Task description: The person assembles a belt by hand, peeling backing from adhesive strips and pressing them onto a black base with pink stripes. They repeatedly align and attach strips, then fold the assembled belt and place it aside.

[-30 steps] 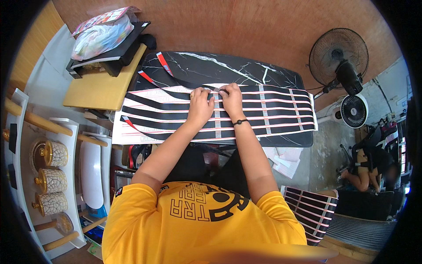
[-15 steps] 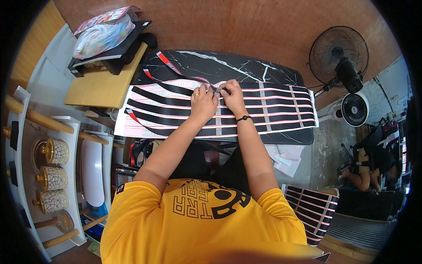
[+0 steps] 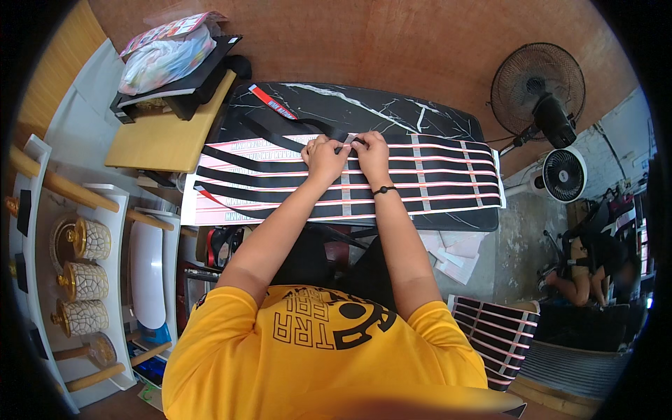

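A long white board (image 3: 189, 203) with pink printed paper lies across the black marble-patterned table (image 3: 336, 105). Several black straps (image 3: 238, 162) run along it, crossed by strips of grey tape (image 3: 421, 168). Near the upper edge, my left hand (image 3: 325, 158) has its fingers bent and pinched on a black strap. Beside it my right hand (image 3: 372, 154) pinches the same strap, thumb and fingertips together next to a piece of grey tape. That strap's loose end, with a red printed tip (image 3: 269, 101), trails to the upper left. Exactly what lies under the fingertips is hidden.
On the right stand a black fan (image 3: 537, 91) and a white fan (image 3: 564, 175). Another strapped board (image 3: 493, 339) leans low at the right. Gold-lidded jars (image 3: 89, 239) fill a shelf at left. A wooden side table (image 3: 161, 143) holds a bag. A person bends down at far right.
Both hands stay close together on the strap near the grey tape. Loose strap ends at the left have shifted, and one red tip seen before no longer shows.
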Action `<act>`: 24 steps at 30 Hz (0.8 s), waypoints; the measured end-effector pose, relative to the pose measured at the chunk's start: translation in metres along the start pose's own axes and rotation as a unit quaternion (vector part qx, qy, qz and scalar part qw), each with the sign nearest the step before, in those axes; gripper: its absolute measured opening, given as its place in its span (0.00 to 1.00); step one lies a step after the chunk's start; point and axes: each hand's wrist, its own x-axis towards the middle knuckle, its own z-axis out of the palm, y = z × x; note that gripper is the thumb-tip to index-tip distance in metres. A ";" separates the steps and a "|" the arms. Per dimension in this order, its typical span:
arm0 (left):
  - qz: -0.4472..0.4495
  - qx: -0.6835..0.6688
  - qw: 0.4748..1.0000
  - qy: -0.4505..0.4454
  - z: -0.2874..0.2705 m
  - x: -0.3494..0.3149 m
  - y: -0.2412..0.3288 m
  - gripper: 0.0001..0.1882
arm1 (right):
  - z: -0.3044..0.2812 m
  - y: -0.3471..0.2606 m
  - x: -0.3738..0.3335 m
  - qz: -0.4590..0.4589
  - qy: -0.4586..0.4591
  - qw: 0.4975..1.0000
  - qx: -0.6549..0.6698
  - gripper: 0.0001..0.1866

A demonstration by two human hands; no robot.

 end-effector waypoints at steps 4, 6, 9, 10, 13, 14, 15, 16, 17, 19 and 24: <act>-0.022 0.031 0.999 -0.022 0.001 0.004 -0.003 0.18 | 0.010 -0.004 0.005 -0.029 0.031 0.995 -0.088 0.08; -0.024 0.012 0.999 -0.023 0.002 0.005 -0.006 0.19 | 0.014 -0.005 0.009 -0.025 0.022 0.993 -0.116 0.07; -0.022 0.004 0.999 -0.023 0.003 0.004 -0.009 0.20 | 0.018 -0.008 0.013 0.013 0.006 0.988 -0.152 0.04; -0.016 0.005 1.000 -0.017 0.004 0.003 -0.009 0.20 | 0.020 -0.009 0.015 0.027 0.006 0.986 -0.163 0.05; -0.010 0.004 1.000 -0.001 0.005 0.002 -0.010 0.19 | 0.022 -0.011 0.022 0.066 -0.002 0.979 -0.195 0.05; -0.003 -0.005 1.000 0.006 0.006 0.001 -0.010 0.18 | 0.023 -0.010 0.025 0.081 -0.009 0.975 -0.205 0.05; -0.001 -0.010 1.000 0.005 0.005 0.001 -0.010 0.18 | 0.024 -0.010 0.028 0.094 -0.015 0.972 -0.213 0.04; 0.001 -0.014 1.000 0.004 0.005 0.000 -0.010 0.17 | 0.025 -0.008 0.031 0.110 -0.020 0.968 -0.223 0.04; 0.008 -0.018 1.000 0.012 0.005 -0.001 -0.010 0.17 | 0.026 -0.007 0.035 0.125 -0.031 0.967 -0.220 0.05; 0.034 -0.035 0.998 0.039 0.005 -0.004 -0.010 0.16 | 0.027 -0.003 0.042 0.161 -0.052 0.961 -0.217 0.06; 0.043 -0.031 0.998 0.024 0.002 -0.009 -0.010 0.12 | 0.015 0.003 0.051 0.115 -0.038 0.981 -0.148 0.16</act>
